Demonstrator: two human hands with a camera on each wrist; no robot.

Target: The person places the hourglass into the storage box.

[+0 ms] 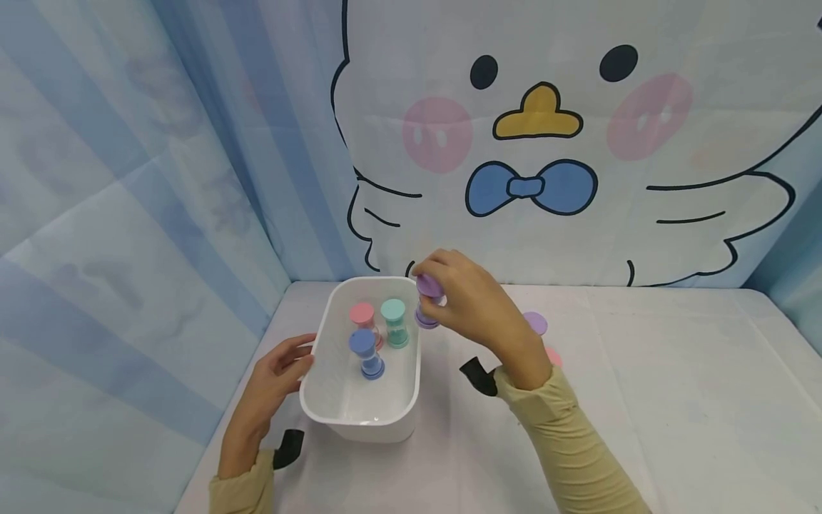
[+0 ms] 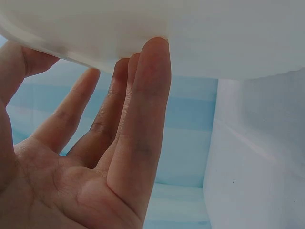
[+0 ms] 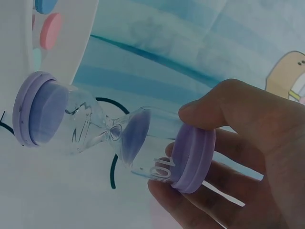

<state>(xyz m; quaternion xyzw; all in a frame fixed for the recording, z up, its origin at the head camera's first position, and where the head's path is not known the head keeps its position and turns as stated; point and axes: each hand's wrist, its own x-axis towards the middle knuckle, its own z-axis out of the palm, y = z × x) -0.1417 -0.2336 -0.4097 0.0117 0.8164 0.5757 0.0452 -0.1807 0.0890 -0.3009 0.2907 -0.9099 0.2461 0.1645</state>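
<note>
Tub: the white tub (image 1: 372, 432) sits on the table (image 1: 681, 407), in front of a cartoon-print curtain (image 1: 533, 243).
Right hand: the right hand (image 1: 467, 303) pinches the purple hourglass (image 1: 429, 285) by its top cap, thumb against fingers.
Purple hourglass: roughly upright at the tub's right rim; I can't tell whether they touch.
Left hand: the left hand (image 1: 275, 375), fingers fairly straight, rests its fingertips against the tub's left side.
Inside tub: the pink hourglass (image 1: 362, 313), green hourglass (image 1: 394, 310) and blue hourglass (image 1: 363, 342) stand close together.
Right of tub: a purple disc (image 1: 536, 323) and a pink piece (image 1: 554, 355), partly hidden by the right arm.
</note>
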